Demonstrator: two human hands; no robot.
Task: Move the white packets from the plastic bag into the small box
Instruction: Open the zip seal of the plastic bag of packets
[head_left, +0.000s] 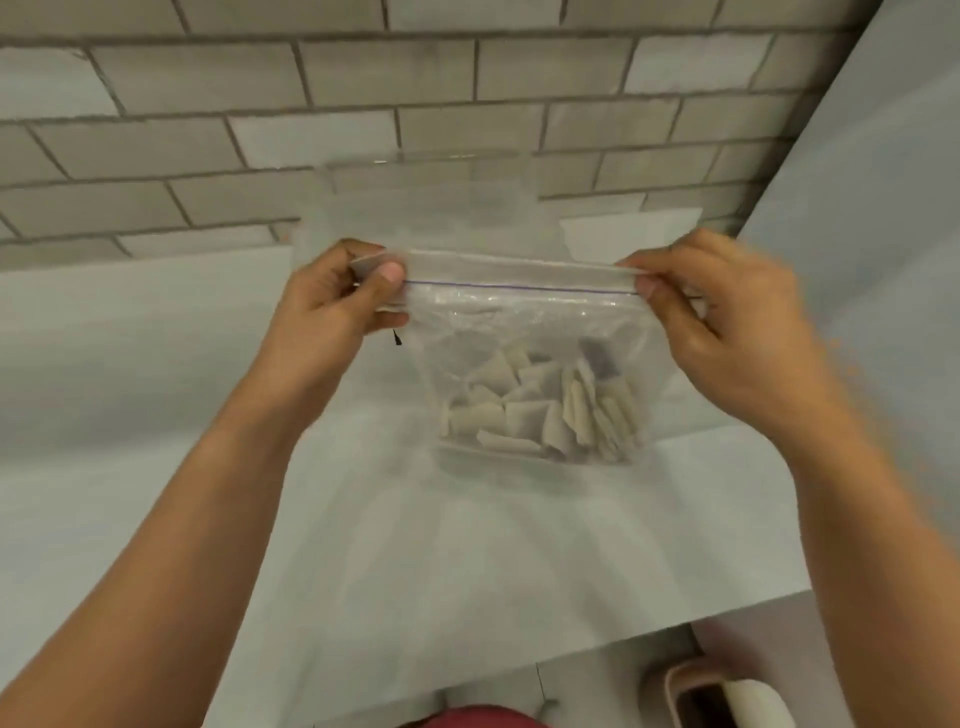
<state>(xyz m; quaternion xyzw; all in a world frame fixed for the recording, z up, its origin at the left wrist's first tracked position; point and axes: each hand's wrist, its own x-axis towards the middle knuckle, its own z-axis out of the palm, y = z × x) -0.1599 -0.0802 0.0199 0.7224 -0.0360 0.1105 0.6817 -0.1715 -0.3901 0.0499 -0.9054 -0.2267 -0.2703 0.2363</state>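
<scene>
One clear, crinkly zip bag (524, 322) held over the pale counter (156, 364): left hand (337, 306) and right hand (727, 332) each pinch a top corner. White rectangular packets (540, 410) heaped at its bottom, too jumbled to count.

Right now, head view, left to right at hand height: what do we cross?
Left hand → clear plastic zip bag, white packets inside → right hand; both hands pinch its top corners.
</scene>
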